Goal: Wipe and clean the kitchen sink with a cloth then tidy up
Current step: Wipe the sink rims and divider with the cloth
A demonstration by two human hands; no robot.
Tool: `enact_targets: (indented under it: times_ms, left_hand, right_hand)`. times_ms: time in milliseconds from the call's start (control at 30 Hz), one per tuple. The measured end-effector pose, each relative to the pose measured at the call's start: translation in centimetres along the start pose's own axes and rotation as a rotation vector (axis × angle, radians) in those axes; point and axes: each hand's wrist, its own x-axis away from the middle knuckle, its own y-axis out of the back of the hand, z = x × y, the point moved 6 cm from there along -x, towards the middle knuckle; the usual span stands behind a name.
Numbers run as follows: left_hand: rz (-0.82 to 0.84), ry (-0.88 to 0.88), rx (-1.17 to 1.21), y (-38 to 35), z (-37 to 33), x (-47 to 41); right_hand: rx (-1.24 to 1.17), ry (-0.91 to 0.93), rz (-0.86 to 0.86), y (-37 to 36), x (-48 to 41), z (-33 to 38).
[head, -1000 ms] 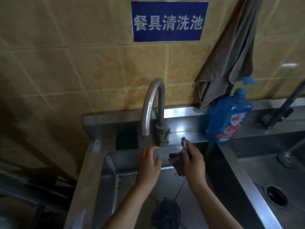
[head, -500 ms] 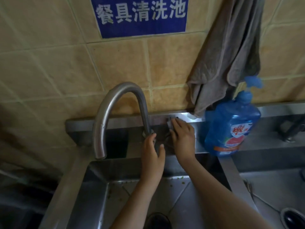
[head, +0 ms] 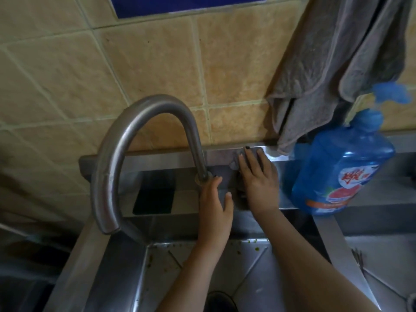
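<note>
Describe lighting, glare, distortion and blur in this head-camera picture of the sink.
Head view: dim, warm light; glare on the steel ledge beside the right hand; wide-angle distortion slants the wall tiles; the pump top of the blue bottle is blurred.

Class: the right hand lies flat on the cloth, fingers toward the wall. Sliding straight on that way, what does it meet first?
The right hand would likely meet the tiled wall first, just past the sink's back ledge where the cloth lies, left of the hanging towel; depth is unclear.
</note>
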Motion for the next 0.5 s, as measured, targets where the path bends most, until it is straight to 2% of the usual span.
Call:
enact_targets:
  times_ms: [267,400,500]
  left_hand:
    - [-0.001,0.004,0.027,1.6,1.2,-0.2]
    - [-0.021,0.017,0.024,2.1,1.9,0.1]
    - [-0.043,0.010,0.013,2.1,1.9,0.4]
  right_hand:
    - [0.029,-0.170,-0.048,0.2,0.6,-1.4]
    - [0.072,-0.208,0.065,-0.1,-0.2,0.5]
    - [0.063,-0.157,0.112,0.0,-0.3,1.1]
